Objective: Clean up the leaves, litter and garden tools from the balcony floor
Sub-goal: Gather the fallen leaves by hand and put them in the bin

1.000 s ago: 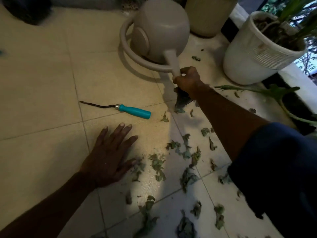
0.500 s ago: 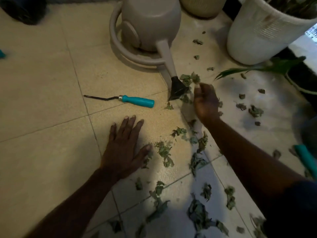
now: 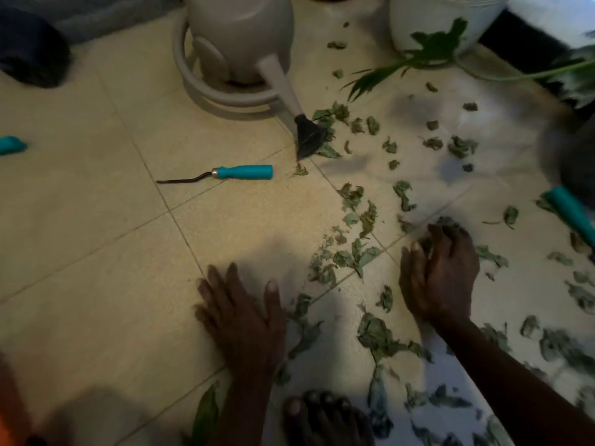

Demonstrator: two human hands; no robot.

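Observation:
Dried green leaves (image 3: pixel 351 255) lie scattered over the beige tiled floor (image 3: pixel 96 252), mostly to the right. My right hand (image 3: pixel 441 275) is on the floor among them, its fingers curled over a small clump of leaves. Left of it, my left hand (image 3: pixel 241 317) rests flat on the tiles with straight fingers and holds nothing. A weeder with a teal handle (image 3: pixel 244 172) lies on the floor farther out, apart from both hands. A second teal tool handle (image 3: pixel 570 214) shows at the right edge.
A beige watering can (image 3: pixel 238 43) stands at the back, its black spout rose (image 3: pixel 307 136) touching the floor among leaves. A white plant pot (image 3: pixel 444 20) with a drooping green frond (image 3: pixel 402 66) is back right. A bare foot (image 3: pixel 322 416) sits at the bottom edge.
My right hand let go of the watering can spout and drew back toward me onto the leaves. My left hand stayed flat on the floor. The view tilted down.

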